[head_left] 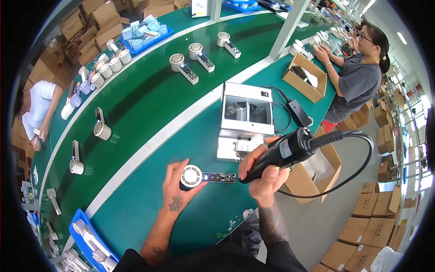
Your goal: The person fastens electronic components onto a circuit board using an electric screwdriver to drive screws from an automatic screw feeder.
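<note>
My left hand (174, 190) is wrapped round the round white grille head of a handheld fan (192, 176) above the green bench. The fan's handle lies open toward the right, showing a dark circuit board (219, 177). In my right hand (267, 181) is a black corded electric screwdriver (280, 153), held tilted with its lower end near the board's right tip. Whether its bit touches the board is hidden by the hand. Just beyond stands a white screw feeder (247, 111) with a clear window.
Several half-open fans ride the green conveyor belt (149, 97) beyond a pale rail. A blue tray (93, 238) of white parts sits at lower left. Cardboard boxes (306, 78) stand at right, near a black power adapter (299, 113). Co-workers (358, 77) sit at right and far left.
</note>
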The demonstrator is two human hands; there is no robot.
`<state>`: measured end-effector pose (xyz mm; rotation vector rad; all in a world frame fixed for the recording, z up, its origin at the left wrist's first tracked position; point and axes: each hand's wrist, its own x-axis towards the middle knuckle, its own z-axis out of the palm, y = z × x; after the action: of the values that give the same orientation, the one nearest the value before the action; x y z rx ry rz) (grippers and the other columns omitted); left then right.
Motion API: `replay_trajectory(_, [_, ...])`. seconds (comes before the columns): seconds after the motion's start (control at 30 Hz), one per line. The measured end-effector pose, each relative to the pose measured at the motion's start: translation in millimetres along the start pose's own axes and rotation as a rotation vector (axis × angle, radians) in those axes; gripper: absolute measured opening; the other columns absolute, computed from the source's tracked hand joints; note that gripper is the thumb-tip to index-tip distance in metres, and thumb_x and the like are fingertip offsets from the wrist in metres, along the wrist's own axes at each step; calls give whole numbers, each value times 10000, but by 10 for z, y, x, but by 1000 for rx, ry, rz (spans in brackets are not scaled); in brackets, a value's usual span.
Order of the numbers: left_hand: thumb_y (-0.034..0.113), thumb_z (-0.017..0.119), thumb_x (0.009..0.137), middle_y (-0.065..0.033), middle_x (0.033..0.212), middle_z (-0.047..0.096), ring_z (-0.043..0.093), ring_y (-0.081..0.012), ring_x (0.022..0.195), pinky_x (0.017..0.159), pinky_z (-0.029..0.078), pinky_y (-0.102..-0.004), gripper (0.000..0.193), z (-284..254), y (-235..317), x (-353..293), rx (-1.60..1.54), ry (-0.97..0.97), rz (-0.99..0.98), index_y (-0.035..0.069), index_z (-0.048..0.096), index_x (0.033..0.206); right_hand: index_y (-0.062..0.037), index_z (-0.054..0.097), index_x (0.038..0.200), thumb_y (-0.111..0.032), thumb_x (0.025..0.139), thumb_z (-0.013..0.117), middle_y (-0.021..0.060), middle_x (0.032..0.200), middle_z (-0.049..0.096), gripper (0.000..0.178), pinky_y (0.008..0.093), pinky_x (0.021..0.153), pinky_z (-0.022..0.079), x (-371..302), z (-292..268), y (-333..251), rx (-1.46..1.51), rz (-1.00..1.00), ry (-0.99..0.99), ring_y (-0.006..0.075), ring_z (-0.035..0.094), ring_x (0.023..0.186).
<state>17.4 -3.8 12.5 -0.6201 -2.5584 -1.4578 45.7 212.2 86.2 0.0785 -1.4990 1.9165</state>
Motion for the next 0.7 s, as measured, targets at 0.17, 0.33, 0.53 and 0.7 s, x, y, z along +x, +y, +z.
replay_trajectory(0.17, [95,951,666,-149,1188,581,635,-290,1055,898,548,-371,768,-2,2,-13,-7,2,-5,-1,606,1346,37,337,1302,-646,946,634,107,655,519,826,321,428,449,-66,-51,94,-15,7,-17,190,526,460])
replay_trajectory(0.33, [155,953,690,-161,1172,597,658,-291,1013,838,570,-361,763,-9,-26,18,25,14,47,-9,609,1351,34,331,1306,-679,927,634,99,656,520,863,322,435,460,-111,-23,57,-15,-7,32,192,536,465])
replay_trajectory(0.53, [191,956,685,-158,1190,598,645,-291,1052,883,541,-394,772,-60,76,49,10,2,9,5,612,1351,46,320,1318,-684,905,663,108,668,535,907,332,440,481,-132,-26,14,-27,-30,-20,201,553,474])
replay_trajectory(0.7, [292,895,743,-115,1193,602,582,-260,1180,978,430,-450,578,-220,368,236,413,-58,414,50,687,1226,6,314,1357,-688,889,683,112,673,534,914,356,440,485,-188,-68,19,9,2,13,219,550,468])
